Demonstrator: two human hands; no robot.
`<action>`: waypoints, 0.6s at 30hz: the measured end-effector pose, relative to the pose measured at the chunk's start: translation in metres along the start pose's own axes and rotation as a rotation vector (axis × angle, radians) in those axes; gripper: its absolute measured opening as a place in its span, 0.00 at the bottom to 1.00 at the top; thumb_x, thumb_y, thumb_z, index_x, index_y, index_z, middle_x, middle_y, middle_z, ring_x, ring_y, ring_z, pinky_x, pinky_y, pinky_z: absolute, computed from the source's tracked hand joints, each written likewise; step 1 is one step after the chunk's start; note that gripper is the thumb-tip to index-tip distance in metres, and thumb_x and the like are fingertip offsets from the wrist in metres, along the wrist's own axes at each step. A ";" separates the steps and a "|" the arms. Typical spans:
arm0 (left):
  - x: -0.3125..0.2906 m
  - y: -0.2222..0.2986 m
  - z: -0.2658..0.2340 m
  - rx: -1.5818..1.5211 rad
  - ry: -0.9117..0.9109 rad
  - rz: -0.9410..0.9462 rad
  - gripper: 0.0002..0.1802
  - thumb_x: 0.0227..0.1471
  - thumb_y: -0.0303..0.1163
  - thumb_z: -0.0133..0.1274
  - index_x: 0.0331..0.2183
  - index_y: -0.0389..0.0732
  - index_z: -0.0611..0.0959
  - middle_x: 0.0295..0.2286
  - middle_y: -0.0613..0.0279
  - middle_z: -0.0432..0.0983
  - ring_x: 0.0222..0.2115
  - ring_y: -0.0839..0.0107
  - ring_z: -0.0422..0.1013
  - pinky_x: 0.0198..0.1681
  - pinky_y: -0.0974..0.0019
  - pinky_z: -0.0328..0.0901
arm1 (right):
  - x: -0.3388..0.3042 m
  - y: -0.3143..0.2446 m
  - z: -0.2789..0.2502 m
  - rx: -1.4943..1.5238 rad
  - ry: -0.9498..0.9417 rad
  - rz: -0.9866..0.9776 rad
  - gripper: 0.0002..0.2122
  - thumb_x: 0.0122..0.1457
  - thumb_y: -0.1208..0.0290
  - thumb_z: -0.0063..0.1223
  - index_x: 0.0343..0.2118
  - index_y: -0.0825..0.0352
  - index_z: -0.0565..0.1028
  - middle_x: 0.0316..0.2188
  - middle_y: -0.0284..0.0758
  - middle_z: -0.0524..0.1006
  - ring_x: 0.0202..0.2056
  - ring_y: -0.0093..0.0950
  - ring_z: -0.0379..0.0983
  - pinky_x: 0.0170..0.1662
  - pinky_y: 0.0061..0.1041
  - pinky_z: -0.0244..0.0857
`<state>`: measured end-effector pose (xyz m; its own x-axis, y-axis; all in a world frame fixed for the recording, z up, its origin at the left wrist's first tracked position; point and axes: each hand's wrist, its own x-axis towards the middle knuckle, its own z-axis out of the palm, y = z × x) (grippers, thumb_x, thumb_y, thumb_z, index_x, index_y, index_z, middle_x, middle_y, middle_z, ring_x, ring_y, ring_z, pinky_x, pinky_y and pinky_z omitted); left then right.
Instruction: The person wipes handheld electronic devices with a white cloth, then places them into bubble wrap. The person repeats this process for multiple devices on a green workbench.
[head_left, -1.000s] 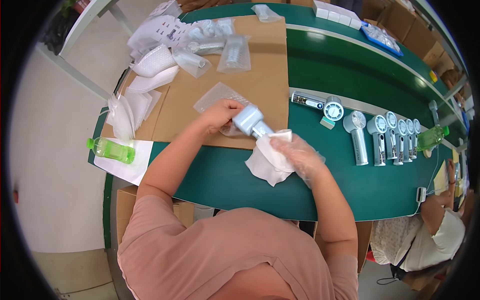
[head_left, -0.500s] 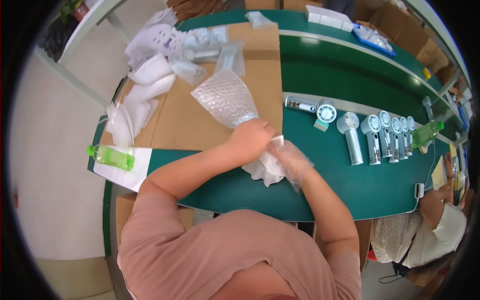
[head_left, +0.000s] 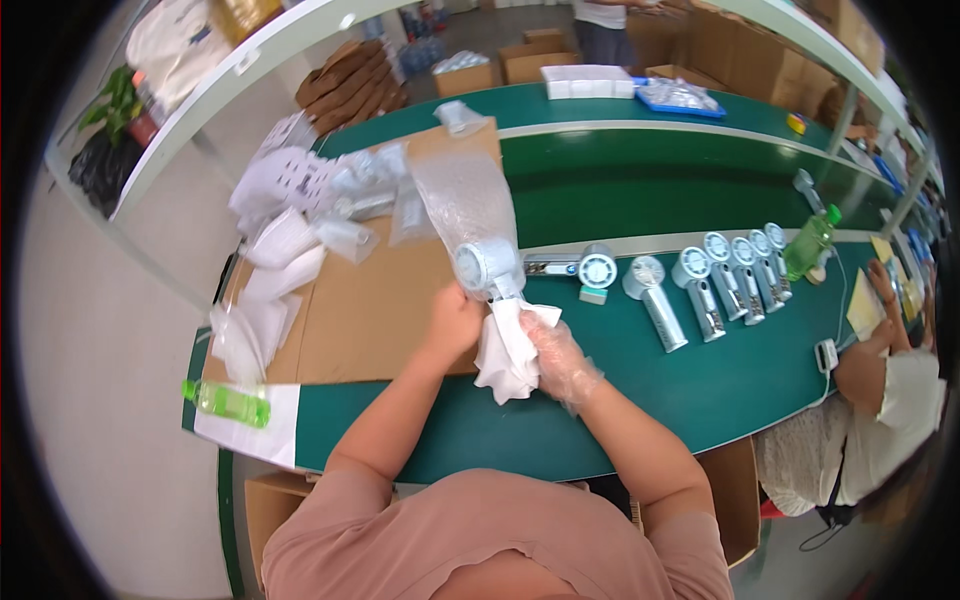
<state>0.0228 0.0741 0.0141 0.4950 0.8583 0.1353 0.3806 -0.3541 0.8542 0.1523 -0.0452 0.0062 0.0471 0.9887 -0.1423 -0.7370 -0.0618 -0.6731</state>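
A light-blue handheld fan (head_left: pixel 484 266) stands out from a white cloth (head_left: pixel 508 352) bunched around its handle. My right hand (head_left: pixel 556 358), in a clear plastic glove, is closed on the cloth and the handle inside. A bubble-wrap bag (head_left: pixel 466 200) lies against the fan's head and stretches away beyond it; how far the head is inside, I cannot tell. My bare left hand (head_left: pixel 457 318) is closed just left of the fan's neck. Its fingertips are hidden, so what they grip does not show.
Cardboard (head_left: pixel 365 315) covers the table's left side, bearing bubble-wrapped pieces (head_left: pixel 370 185) and white foam sleeves (head_left: pixel 245 335). More handheld fans (head_left: pixel 655 300) line up at right beside a green bottle (head_left: pixel 812 243). Another bottle (head_left: pixel 225 402) lies near left. A co-worker's arm (head_left: pixel 868 355) reaches in at far right.
The view has shifted. The fan's head now shows clearly by the bag's near end, where my left hand covered it. That hand has dropped to the left of the fan's neck.
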 end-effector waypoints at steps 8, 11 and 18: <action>-0.011 0.001 0.003 0.207 0.363 0.281 0.09 0.52 0.28 0.52 0.36 0.35 0.78 0.25 0.58 0.73 0.27 0.70 0.71 0.29 0.65 0.65 | 0.007 -0.004 0.000 -0.153 0.202 0.050 0.22 0.61 0.55 0.47 0.44 0.73 0.69 0.33 0.37 0.75 0.32 0.25 0.73 0.34 0.25 0.69; -0.011 0.031 -0.007 0.421 0.282 0.580 0.08 0.54 0.27 0.51 0.37 0.35 0.77 0.24 0.62 0.72 0.26 0.75 0.68 0.28 0.69 0.63 | 0.001 -0.002 0.001 -0.172 0.123 0.085 0.20 0.62 0.56 0.45 0.42 0.73 0.71 0.32 0.37 0.75 0.30 0.24 0.71 0.32 0.26 0.67; -0.018 0.062 -0.040 -0.098 -0.004 0.068 0.06 0.57 0.30 0.48 0.35 0.40 0.78 0.21 0.68 0.69 0.22 0.79 0.66 0.24 0.73 0.62 | -0.037 -0.054 0.023 -0.509 -0.092 -0.005 0.17 0.63 0.57 0.42 0.45 0.66 0.71 0.31 0.37 0.76 0.30 0.31 0.74 0.35 0.31 0.67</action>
<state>0.0060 0.0516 0.0848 0.5199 0.8322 0.1928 0.2681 -0.3732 0.8882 0.1747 -0.0752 0.0647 -0.0262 0.9957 -0.0890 -0.3147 -0.0927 -0.9447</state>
